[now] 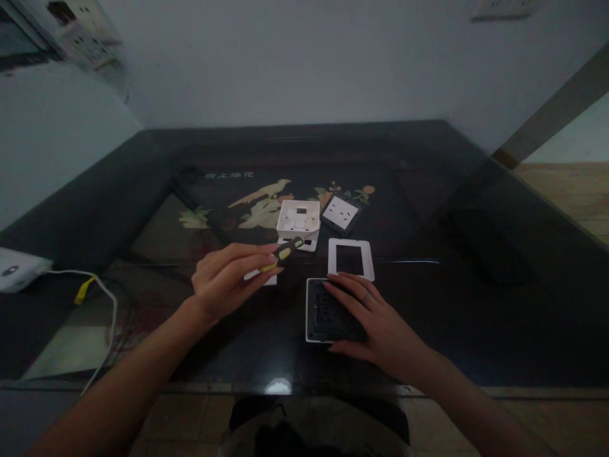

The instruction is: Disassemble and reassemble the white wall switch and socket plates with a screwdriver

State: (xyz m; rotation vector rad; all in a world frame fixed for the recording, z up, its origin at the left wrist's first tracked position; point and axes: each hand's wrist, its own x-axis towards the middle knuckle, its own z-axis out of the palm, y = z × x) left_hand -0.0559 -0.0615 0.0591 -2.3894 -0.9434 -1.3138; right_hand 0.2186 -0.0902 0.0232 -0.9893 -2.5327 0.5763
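Note:
My left hand (228,276) pinches a screwdriver (284,252) by its black and yellow handle, its thin shaft pointing away to the upper right. My right hand (375,317) grips a wall socket panel (323,314) lying face down, with its black back up and a white rim showing. Just beyond it lies a white rectangular frame (332,257). A white open mounting box (299,222) stands past the screwdriver, over a white plate (311,245). Beside the box rests a socket insert (341,212) with a white face and dark edge. Another white piece (271,280) is partly hidden under my left hand.
The dark glossy table (476,285) has a bird and flower picture under its surface and meets a wall at the back. At the left sit a white device (19,270) and its white cable (114,311) with a yellow tag (84,291).

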